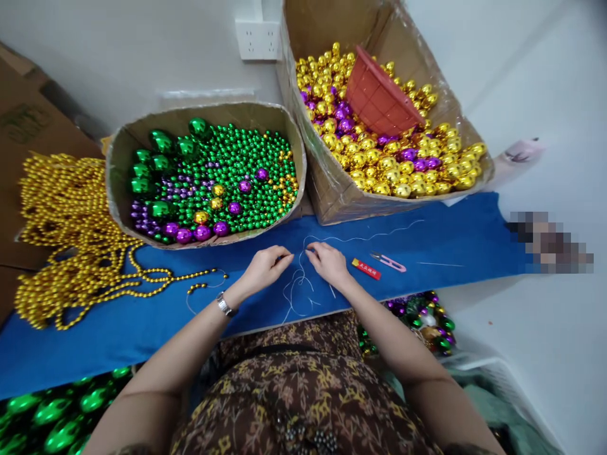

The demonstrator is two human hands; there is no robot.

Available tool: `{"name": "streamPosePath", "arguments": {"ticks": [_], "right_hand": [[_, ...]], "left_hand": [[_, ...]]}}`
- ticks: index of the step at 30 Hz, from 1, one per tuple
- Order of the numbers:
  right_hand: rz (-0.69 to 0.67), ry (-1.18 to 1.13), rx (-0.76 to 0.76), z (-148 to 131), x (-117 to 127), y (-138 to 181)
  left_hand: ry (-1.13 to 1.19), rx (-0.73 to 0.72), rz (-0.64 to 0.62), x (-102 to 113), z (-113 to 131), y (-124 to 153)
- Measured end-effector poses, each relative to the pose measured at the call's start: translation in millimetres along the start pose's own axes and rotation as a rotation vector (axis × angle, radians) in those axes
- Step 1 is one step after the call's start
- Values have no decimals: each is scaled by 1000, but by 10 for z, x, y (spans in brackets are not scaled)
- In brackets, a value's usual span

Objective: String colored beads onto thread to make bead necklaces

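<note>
My left hand (268, 270), with a metal watch (224, 304) on its wrist, is pinched shut over the blue cloth. Facing it a short gap away, my right hand (329, 261) is also closed in a pinch. Fine white thread (300, 276) runs at the fingertips of both hands; its exact hold is hard to see. Loose loops of it lie below, and one long strand trails to the right. Beside my right hand lie a red packet (366, 268) and pink thread snips (389, 261). A thin needle-like line (440, 264) rests farther right.
A cardboard box (112, 189) of green, purple and gold beads stands behind my left hand. A taller box (327, 196) holds gold and purple balls and a red basket (379, 95). Gold bead strings (61, 215) pile up at left. Blue cloth (156, 328) covers the table.
</note>
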State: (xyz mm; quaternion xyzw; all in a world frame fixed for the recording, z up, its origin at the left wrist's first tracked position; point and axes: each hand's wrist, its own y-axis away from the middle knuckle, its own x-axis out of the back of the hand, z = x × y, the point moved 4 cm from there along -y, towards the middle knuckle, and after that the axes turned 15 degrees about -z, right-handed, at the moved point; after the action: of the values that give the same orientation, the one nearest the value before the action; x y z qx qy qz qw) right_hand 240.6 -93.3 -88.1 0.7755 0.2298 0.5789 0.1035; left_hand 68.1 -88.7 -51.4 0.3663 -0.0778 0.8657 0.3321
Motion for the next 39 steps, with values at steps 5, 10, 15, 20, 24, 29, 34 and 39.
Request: {"name": "streamPosePath", "arguments": {"ticks": [5, 10, 15, 20, 24, 29, 34, 39], "right_hand": [[-16, -136, -48, -112, -116, -147], [4, -336, 53, -191, -157, -146], [-62, -672, 206, -58, -78, 63], [-63, -1174, 339, 59, 79, 295], [-42, -943, 305, 211, 201, 526], [55, -703, 224, 432, 345, 803], [71, -627, 316, 248, 436, 805], [137, -554, 342, 171, 500, 776]], "left_hand": [[179, 68, 125, -145, -113, -178], [351, -6, 63, -187, -63, -243], [504, -57, -191, -213, 31, -341], [357, -167, -370, -236, 194, -411], [174, -192, -317, -170, 196, -382], [275, -116, -73, -134, 155, -350], [709, -202, -341, -480, 452, -422], [460, -232, -274, -444, 486, -448]]}}
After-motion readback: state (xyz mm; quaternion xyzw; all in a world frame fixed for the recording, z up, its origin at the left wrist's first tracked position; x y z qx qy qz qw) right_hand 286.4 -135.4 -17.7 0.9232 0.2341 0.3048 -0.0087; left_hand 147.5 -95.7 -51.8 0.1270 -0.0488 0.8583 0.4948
